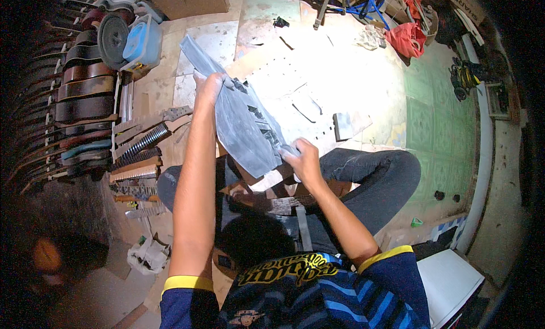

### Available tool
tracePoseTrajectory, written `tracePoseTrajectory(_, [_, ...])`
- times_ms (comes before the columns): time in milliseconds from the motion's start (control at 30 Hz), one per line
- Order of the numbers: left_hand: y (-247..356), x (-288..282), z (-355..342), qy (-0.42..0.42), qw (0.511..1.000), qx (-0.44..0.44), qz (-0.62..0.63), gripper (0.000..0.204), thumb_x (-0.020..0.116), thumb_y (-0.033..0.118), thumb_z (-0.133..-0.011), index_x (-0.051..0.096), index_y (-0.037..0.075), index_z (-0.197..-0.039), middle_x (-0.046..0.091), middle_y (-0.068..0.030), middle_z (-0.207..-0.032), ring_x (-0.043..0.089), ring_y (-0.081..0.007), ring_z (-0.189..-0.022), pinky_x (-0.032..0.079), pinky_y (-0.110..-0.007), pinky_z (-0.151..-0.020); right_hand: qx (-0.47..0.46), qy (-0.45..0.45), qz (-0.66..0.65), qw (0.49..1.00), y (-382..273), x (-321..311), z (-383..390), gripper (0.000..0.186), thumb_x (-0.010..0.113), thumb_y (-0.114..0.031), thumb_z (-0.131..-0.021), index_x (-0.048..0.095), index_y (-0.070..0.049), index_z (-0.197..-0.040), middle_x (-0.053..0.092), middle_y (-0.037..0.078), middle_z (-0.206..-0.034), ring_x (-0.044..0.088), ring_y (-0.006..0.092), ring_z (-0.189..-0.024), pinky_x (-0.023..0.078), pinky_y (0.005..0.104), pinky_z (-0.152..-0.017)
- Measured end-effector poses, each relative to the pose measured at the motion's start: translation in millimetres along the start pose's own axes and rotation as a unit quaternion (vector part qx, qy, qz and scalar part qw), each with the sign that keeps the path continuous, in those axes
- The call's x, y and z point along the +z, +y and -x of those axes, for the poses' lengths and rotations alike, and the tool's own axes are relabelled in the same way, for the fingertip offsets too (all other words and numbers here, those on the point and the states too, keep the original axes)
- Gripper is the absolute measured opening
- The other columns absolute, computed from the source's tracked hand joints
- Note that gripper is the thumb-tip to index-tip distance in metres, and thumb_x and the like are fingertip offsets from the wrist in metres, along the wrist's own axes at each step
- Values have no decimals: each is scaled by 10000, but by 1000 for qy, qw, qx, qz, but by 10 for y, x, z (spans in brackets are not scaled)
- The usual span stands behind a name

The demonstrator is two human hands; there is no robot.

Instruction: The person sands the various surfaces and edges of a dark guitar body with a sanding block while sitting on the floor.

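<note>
Tiled floor (434, 113); grey workpiece (239, 130) between hands (210, 89) (305, 161).

Head view: left fisheye of side-by-side pair, worn on person's head. Faces steeply down and forward, over shirt (272, 298) at lower edge and crossed legs (374, 173) to floor ahead. Upright, unmirrored. Forearms (193, 198) rise from below; left hand (210, 89) and right hand (305, 161) near middle, close range. Wide coverage: guitars (88, 90) at left, green tiles (437, 130) at right. Straight edges bow toward rim; corners dark.
</note>
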State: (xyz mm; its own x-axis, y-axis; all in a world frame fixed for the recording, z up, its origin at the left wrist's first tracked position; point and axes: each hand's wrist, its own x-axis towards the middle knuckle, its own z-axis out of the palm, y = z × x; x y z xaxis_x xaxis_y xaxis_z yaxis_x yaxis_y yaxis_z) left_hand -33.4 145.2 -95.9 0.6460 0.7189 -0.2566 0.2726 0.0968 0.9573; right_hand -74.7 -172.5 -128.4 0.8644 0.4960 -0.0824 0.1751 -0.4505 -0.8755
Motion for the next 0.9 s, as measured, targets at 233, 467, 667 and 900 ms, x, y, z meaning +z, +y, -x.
tracePoseTrajectory(233, [-165, -97, -163, 71, 997, 4, -19, 114, 618, 43, -594, 602, 6, -700, 602, -107, -671, 601, -255, -560, 520, -379, -558, -7, -30, -8, 999, -33, 36, -16, 351, 829, -145, -766, 535, 34, -698, 521, 131, -678, 507, 193, -642, 426, 345, -619])
tracePoseTrajectory(467, [-207, 15, -242, 40, 999, 3, 5, 147, 611, 11, -576, 591, 2, -721, 612, -114, -677, 613, -262, -584, 525, -395, -549, 31, -17, -37, 999, 71, 1, 61, 277, 772, -97, -717, 538, 50, -736, 546, 191, -744, 540, 305, -661, 452, 391, -649])
tracePoseTrajectory(667, [-251, 113, -156, 56, 998, -23, 26, 182, 618, 16, -596, 587, 10, -776, 615, -106, -692, 617, -256, -587, 534, -393, -562, 3, 17, -40, 999, 15, 40, -64, 338, 817, -141, -773, 532, 12, -675, 516, 97, -660, 492, 148, -649, 425, 330, -614])
tracePoseTrajectory(900, [39, 132, 90, 3, 1000, -13, 10, 186, 629, 50, -618, 599, 18, -798, 610, -113, -729, 612, -263, -599, 538, -384, -580, 10, 14, -78, 997, 130, 149, -122, 319, 814, -123, -756, 535, 8, -669, 519, 76, -665, 485, 143, -645, 409, 315, -594])
